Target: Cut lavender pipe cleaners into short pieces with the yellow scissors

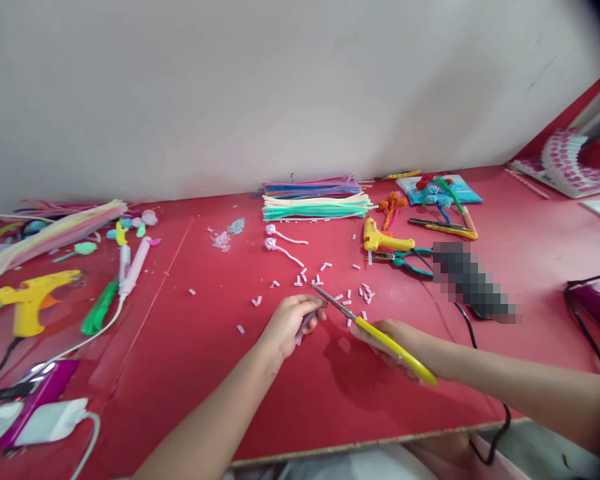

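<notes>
My left hand (291,323) is closed in a pinch on a thin lilac pipe cleaner (299,339), mostly hidden by the fingers. In my right hand (387,340) is a pair of scissors (390,345) with yellow handles. Its blades reach left to the fingertips of my left hand; whether they touch the pipe cleaner I cannot tell. Short cut lilac pieces (367,293) lie scattered on the table around the blades. Just beyond them rest two pale curled pipe cleaner shapes (271,244) with stems.
Bundled pipe cleaners (317,207) lie by the wall. At right are a yellow glue gun (387,239), pliers (413,265) and a dark pixelated object (473,280). Another yellow glue gun (30,303), a white cable (100,327) and more pipe cleaners (60,233) occupy the left.
</notes>
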Action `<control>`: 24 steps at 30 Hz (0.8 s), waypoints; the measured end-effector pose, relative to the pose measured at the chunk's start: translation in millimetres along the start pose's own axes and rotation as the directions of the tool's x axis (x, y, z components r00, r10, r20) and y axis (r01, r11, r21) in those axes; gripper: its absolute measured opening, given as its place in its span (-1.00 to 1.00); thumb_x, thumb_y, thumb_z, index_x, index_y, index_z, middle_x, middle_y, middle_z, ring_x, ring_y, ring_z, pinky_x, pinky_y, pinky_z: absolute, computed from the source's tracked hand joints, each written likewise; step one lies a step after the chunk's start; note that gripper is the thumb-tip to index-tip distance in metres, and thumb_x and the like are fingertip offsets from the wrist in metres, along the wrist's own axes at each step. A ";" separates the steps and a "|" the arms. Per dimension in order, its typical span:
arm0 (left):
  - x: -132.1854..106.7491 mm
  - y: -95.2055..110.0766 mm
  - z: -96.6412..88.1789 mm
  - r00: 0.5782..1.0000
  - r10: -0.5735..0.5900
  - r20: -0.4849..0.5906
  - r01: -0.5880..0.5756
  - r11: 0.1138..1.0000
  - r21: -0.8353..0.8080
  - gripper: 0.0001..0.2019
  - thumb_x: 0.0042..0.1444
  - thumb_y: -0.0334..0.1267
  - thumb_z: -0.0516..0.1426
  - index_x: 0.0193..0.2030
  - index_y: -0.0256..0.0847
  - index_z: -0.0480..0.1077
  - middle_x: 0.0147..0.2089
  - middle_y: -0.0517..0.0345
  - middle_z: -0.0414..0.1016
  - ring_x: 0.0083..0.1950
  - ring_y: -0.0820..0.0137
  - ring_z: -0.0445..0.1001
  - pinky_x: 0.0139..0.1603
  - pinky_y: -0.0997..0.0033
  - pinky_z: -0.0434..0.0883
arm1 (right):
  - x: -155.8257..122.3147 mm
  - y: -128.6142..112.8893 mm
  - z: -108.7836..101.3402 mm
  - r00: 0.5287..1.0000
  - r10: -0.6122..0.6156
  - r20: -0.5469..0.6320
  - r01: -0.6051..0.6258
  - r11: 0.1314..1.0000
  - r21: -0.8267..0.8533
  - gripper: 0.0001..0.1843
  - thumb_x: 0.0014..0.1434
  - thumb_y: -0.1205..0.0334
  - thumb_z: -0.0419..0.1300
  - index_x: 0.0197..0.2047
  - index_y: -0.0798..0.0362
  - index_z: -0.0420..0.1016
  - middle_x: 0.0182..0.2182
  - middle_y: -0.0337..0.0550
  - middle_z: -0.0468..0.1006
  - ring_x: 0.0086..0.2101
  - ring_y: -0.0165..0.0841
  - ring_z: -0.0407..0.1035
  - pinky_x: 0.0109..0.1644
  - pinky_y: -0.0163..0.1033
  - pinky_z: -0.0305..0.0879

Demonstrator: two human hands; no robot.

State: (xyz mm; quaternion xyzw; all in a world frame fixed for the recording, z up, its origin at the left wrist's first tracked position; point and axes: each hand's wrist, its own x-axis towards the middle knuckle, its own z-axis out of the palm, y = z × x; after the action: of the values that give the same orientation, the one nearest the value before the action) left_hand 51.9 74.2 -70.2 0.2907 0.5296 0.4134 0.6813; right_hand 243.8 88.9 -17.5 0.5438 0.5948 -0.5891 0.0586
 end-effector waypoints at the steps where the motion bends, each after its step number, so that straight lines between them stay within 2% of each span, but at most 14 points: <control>1: -3.1 1.6 1.5 1.000 0.013 0.004 -0.013 1.000 0.017 -0.82 -0.11 -0.22 0.08 -0.45 -0.34 0.33 -0.57 0.14 0.35 -0.70 0.67 0.14 -0.75 0.67 -0.01 | 2.8 1.0 -1.6 0.999 -0.024 -0.021 0.024 1.000 0.008 -0.59 -0.08 -0.08 -0.01 -0.71 0.05 0.08 -0.86 -0.38 0.05 -0.80 -0.56 0.00 -0.74 -0.39 -0.06; 5: -20.6 12.7 12.3 0.994 0.025 0.107 -0.037 0.993 0.114 -0.77 -0.09 -0.15 0.06 -0.46 -0.33 0.33 -0.53 0.10 0.39 -0.63 0.59 0.26 -0.66 0.63 0.16 | 10.8 -3.9 -7.1 0.968 -0.232 -0.092 0.234 0.972 0.014 -0.69 -0.04 0.01 -0.01 -0.60 0.07 0.18 -0.83 -0.39 0.13 -0.77 -0.54 0.10 -0.69 -0.42 0.03; 8: -31.9 21.0 20.3 0.985 0.009 0.174 -0.036 0.987 0.156 -0.75 -0.07 -0.13 0.05 -0.46 -0.33 0.33 -0.55 0.10 0.40 -0.64 0.58 0.28 -0.64 0.60 0.18 | 14.0 -11.8 -5.4 0.933 -0.346 -0.100 0.349 0.937 0.020 -0.73 0.00 0.05 -0.04 -0.50 0.09 0.25 -0.82 -0.40 0.16 -0.77 -0.56 0.10 -0.69 -0.45 0.03; 13: -36.4 23.1 25.0 0.982 -0.003 0.188 -0.038 0.976 0.215 -0.75 -0.08 -0.12 0.05 -0.46 -0.33 0.33 -0.56 0.11 0.40 -0.66 0.57 0.29 -0.70 0.61 0.11 | 19.9 -11.8 2.5 0.921 -0.369 -0.123 0.367 0.929 -0.039 -0.73 -0.02 0.05 -0.04 -0.45 0.11 0.27 -0.75 -0.38 0.21 -0.74 -0.56 0.13 -0.69 -0.47 0.01; 17: -32.8 19.1 25.3 0.984 -0.021 0.174 -0.030 0.957 0.287 -0.74 -0.09 -0.11 0.05 -0.47 -0.32 0.34 -0.58 0.12 0.40 -0.67 0.57 0.28 -0.72 0.61 0.08 | 22.2 -4.8 2.8 0.863 -0.463 -0.202 0.417 0.879 -0.233 -0.80 -0.03 0.14 -0.02 -0.50 0.10 0.24 -0.65 -0.30 0.30 -0.62 -0.52 0.18 -0.59 -0.45 0.05; 20: -31.5 18.1 25.8 0.979 -0.057 0.197 -0.008 0.949 0.315 -0.75 -0.10 -0.12 0.06 -0.47 -0.32 0.34 -0.59 0.13 0.40 -0.68 0.58 0.27 -0.72 0.61 0.07 | 20.8 -2.6 1.0 0.845 -0.509 -0.161 0.452 0.842 -0.294 -0.86 -0.06 0.20 -0.01 -0.51 0.10 0.21 -0.61 -0.28 0.33 -0.57 -0.50 0.20 -0.54 -0.44 0.07; 24: -33.4 19.4 25.9 0.966 -0.102 0.238 0.028 0.955 0.296 -0.76 -0.11 -0.13 0.07 -0.48 -0.31 0.34 -0.59 0.13 0.41 -0.69 0.59 0.26 -0.72 0.61 0.07 | 17.3 -3.8 -1.4 0.844 -0.530 -0.084 0.492 0.827 -0.273 -0.92 -0.06 0.26 -0.03 -0.50 0.09 0.19 -0.62 -0.32 0.28 -0.59 -0.54 0.15 -0.57 -0.46 0.03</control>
State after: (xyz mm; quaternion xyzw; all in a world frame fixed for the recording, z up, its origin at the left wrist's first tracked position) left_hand 68.6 55.7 -30.9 0.4198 0.5036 0.2682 0.7059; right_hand 235.0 101.1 -27.0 0.3975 0.7886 -0.4618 -0.0830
